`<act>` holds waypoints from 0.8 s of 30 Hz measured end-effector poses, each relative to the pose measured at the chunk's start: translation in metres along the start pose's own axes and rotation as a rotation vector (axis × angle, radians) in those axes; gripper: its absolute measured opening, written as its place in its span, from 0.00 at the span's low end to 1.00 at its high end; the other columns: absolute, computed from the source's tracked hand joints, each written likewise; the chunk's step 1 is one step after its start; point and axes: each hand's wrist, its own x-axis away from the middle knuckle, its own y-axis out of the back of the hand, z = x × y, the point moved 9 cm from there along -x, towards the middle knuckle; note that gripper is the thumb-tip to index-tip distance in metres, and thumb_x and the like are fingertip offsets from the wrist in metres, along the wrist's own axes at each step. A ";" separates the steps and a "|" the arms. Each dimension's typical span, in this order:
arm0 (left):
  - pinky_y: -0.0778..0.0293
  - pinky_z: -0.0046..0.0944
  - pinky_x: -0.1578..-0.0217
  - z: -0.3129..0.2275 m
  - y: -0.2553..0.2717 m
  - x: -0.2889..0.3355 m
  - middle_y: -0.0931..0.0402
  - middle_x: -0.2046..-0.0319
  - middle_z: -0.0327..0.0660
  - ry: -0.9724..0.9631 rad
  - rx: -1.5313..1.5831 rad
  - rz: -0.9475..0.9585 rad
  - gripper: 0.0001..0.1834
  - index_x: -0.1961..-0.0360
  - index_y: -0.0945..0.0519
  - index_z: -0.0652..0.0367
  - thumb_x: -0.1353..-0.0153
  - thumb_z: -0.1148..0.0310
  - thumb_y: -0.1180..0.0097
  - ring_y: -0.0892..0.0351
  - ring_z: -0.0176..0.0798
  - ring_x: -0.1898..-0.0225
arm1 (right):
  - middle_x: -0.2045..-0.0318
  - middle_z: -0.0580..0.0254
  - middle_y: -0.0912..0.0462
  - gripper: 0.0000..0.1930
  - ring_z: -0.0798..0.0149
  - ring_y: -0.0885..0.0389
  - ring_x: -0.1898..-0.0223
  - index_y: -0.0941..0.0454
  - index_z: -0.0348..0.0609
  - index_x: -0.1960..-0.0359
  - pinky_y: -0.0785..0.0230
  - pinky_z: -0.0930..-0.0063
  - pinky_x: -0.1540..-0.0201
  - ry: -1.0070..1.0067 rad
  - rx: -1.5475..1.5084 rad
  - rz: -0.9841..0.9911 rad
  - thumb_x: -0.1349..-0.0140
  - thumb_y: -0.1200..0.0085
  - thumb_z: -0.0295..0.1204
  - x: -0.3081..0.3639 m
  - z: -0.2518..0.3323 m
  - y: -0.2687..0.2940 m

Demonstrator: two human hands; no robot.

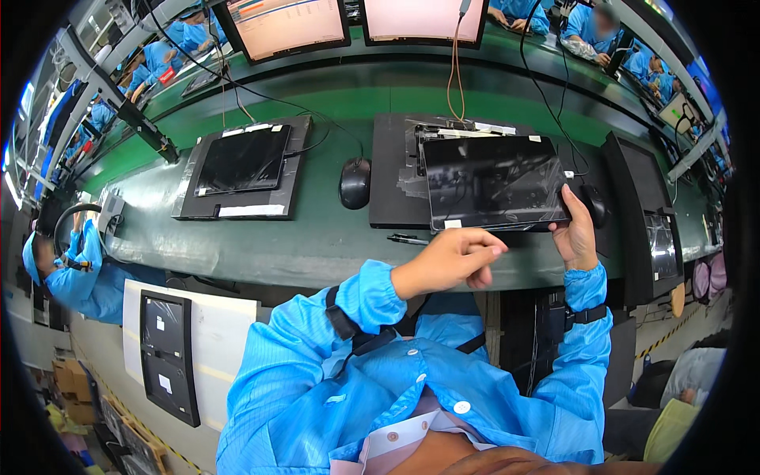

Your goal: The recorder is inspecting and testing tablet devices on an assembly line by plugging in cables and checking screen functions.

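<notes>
Panel (495, 182) right of centre, upper half of frame; right hand (579, 236) grips its lower right corner; left hand (455, 260) curled, we can't tell if holding; likely light, stiff, slippery, fragile, we'd take 2 edges

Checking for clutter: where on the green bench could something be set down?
The green bench is bare between the left black board and left mouse, and in the front strip before that board, left of the pen. It is crowded rightward: tablet in the right hand, right mouse, black case.
</notes>
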 end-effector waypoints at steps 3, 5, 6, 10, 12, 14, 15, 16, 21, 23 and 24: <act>0.25 0.32 0.70 -0.055 0.033 0.024 0.19 0.73 0.38 -0.489 -0.612 -0.470 0.08 0.58 0.17 0.64 0.36 0.73 0.40 0.20 0.30 0.73 | 0.64 0.71 0.14 0.14 0.77 0.18 0.68 0.20 0.46 0.51 0.31 0.83 0.73 -0.064 -0.022 0.007 0.26 0.49 0.42 -0.018 -0.016 0.011; 0.25 0.34 0.69 -0.082 0.041 0.038 0.22 0.73 0.41 -0.683 -0.890 -0.581 0.08 0.60 0.17 0.63 0.41 0.77 0.37 0.21 0.37 0.71 | 0.64 0.74 0.14 0.12 0.78 0.18 0.68 0.19 0.48 0.52 0.30 0.83 0.72 -0.074 -0.052 0.001 0.27 0.48 0.41 -0.025 -0.022 0.003; 0.25 0.35 0.69 -0.089 0.047 0.041 0.23 0.73 0.42 -0.727 -0.960 -0.621 0.08 0.61 0.17 0.63 0.43 0.78 0.37 0.21 0.39 0.71 | 0.63 0.77 0.13 0.10 0.79 0.18 0.68 0.18 0.51 0.53 0.29 0.83 0.72 -0.083 -0.078 -0.007 0.27 0.46 0.40 -0.028 -0.026 0.001; 0.27 0.46 0.56 -0.108 0.066 0.035 0.23 0.61 0.46 -0.654 -1.318 -0.666 0.17 0.55 0.19 0.62 0.46 0.69 0.32 0.22 0.48 0.57 | 0.62 0.78 0.14 0.11 0.79 0.19 0.66 0.19 0.52 0.51 0.28 0.83 0.69 -0.089 -0.020 0.029 0.27 0.46 0.41 -0.038 -0.033 0.010; 0.33 0.51 0.40 -0.096 0.090 0.023 0.27 0.45 0.53 -0.551 -1.336 -0.628 0.33 0.42 0.24 0.63 0.46 0.58 0.29 0.29 0.55 0.40 | 0.62 0.78 0.14 0.11 0.79 0.19 0.65 0.20 0.52 0.51 0.27 0.82 0.68 -0.110 -0.016 0.031 0.27 0.46 0.41 -0.041 -0.039 0.009; 0.44 0.55 0.30 -0.081 0.105 0.003 0.40 0.32 0.62 -0.390 -1.521 -0.538 0.49 0.31 0.34 0.64 0.48 0.46 0.29 0.43 0.62 0.28 | 0.61 0.77 0.15 0.11 0.79 0.19 0.63 0.20 0.53 0.51 0.27 0.81 0.67 -0.127 -0.008 0.029 0.27 0.46 0.41 -0.045 -0.042 0.010; 0.55 0.58 0.26 -0.066 0.116 -0.009 0.50 0.27 0.65 -0.219 -1.507 -0.441 0.58 0.28 0.40 0.65 0.49 0.37 0.31 0.55 0.64 0.24 | 0.60 0.77 0.15 0.11 0.78 0.19 0.62 0.20 0.53 0.50 0.26 0.80 0.66 -0.145 0.001 0.039 0.27 0.46 0.42 -0.046 -0.044 0.010; 0.55 0.58 0.26 -0.063 0.118 -0.012 0.50 0.27 0.65 -0.223 -1.509 -0.434 0.58 0.28 0.40 0.65 0.49 0.37 0.31 0.55 0.64 0.24 | 0.59 0.77 0.15 0.12 0.78 0.19 0.61 0.20 0.53 0.50 0.26 0.79 0.65 -0.164 0.007 0.045 0.27 0.46 0.42 -0.046 -0.045 0.008; 0.54 0.57 0.26 -0.048 0.128 -0.020 0.48 0.28 0.65 -0.231 -1.503 -0.420 0.55 0.30 0.36 0.66 0.47 0.37 0.32 0.52 0.64 0.25 | 0.56 0.64 0.18 0.20 0.67 0.20 0.63 0.22 0.44 0.48 0.25 0.70 0.61 -0.301 0.454 0.105 0.31 0.42 0.45 -0.049 -0.036 0.004; 0.53 0.57 0.26 -0.050 0.128 -0.017 0.47 0.28 0.65 -0.267 -1.494 -0.457 0.51 0.32 0.33 0.67 0.46 0.39 0.32 0.50 0.64 0.25 | 0.56 0.62 0.19 0.24 0.66 0.21 0.65 0.23 0.41 0.46 0.26 0.70 0.62 0.008 0.903 0.008 0.35 0.38 0.45 -0.047 -0.006 0.007; 0.53 0.57 0.26 -0.047 0.127 -0.017 0.47 0.28 0.65 -0.271 -1.493 -0.445 0.51 0.32 0.33 0.67 0.46 0.39 0.32 0.50 0.64 0.25 | 0.57 0.59 0.21 0.28 0.65 0.23 0.66 0.24 0.38 0.44 0.27 0.71 0.62 0.331 1.344 -0.083 0.39 0.35 0.45 -0.038 0.020 -0.003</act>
